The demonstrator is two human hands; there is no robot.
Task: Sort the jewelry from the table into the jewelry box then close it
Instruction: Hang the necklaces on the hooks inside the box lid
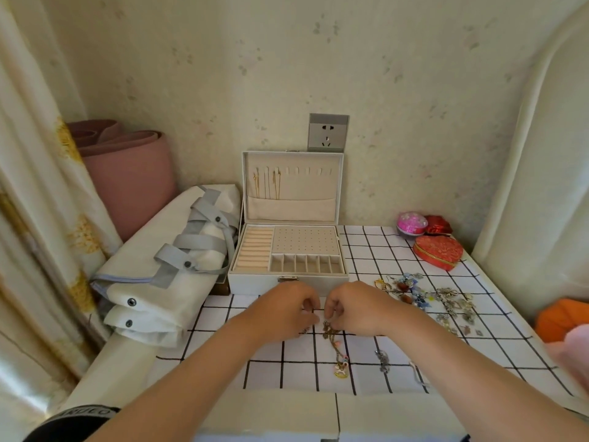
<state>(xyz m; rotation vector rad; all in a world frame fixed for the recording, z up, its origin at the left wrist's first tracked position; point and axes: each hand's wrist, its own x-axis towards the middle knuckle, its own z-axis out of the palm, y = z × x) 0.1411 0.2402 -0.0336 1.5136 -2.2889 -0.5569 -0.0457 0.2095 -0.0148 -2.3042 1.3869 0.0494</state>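
The white jewelry box (287,283) stands open at the back of the checked tablecloth, lid upright, with a few gold chains (267,185) hanging inside the lid. Just in front of it my left hand (287,309) and my right hand (353,309) meet, fingers curled, each pinching the top end of a chain necklace (334,341). The chain trails toward me and ends in a small colourful pendant (341,370). A pile of earrings and charms (427,298) lies to the right of my right hand. Another small silver piece (382,362) lies near the pendant.
A red heart-shaped box (438,252), a pink round box (411,223) and a small red box (439,225) sit at the back right. A folded white bag with grey straps (172,266) lies left of the jewelry box. A wall socket (327,133) is behind it.
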